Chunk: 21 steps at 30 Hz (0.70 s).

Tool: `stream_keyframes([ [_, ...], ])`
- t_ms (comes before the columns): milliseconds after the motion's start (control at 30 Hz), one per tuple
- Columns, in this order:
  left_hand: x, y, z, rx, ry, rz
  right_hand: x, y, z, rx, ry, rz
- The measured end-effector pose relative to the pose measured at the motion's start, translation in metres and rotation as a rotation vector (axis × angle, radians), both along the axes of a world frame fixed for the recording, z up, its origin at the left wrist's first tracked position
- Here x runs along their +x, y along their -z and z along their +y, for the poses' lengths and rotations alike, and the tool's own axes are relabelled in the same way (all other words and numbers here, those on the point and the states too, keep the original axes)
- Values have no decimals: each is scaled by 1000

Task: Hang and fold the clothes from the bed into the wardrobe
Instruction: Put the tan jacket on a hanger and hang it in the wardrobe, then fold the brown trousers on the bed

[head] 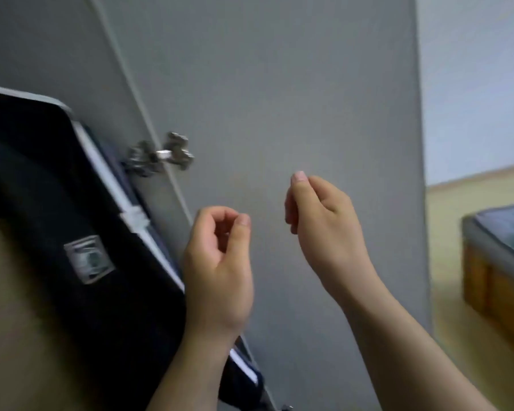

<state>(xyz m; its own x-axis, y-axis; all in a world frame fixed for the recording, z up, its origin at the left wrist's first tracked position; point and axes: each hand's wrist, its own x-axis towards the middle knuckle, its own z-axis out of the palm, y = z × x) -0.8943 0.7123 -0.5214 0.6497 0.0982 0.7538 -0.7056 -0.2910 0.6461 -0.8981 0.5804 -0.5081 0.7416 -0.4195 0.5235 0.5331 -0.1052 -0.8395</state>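
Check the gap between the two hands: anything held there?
Nothing: between left hand and right hand, the head view shows only bare grey wardrobe door.

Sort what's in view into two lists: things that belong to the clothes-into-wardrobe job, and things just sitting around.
Belongs to the job:
- dark garment with a sewn label, hanging at left
- grey wardrobe door and its metal hinge
- bed, far right
- left hand and right hand, both loosely curled, holding nothing

Just there:
- pale wall
- light floor
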Motion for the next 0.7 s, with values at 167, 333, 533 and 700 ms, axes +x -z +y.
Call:
stream_keyframes([
  [167, 7, 49, -132, 77, 371, 321, -15, 55, -113, 185, 239, 216],
  [333, -16, -4, -262, 207, 684, 529, -53, -1, -230, 241, 535, 422],
  [533, -69, -49, -398, 388, 959, 878, -141, -42, -344, 452, 835, 626],
  [700, -95, -72, -461, 654, 1026, 1049, -206, -61, -385, 592, 1038, 865],
])
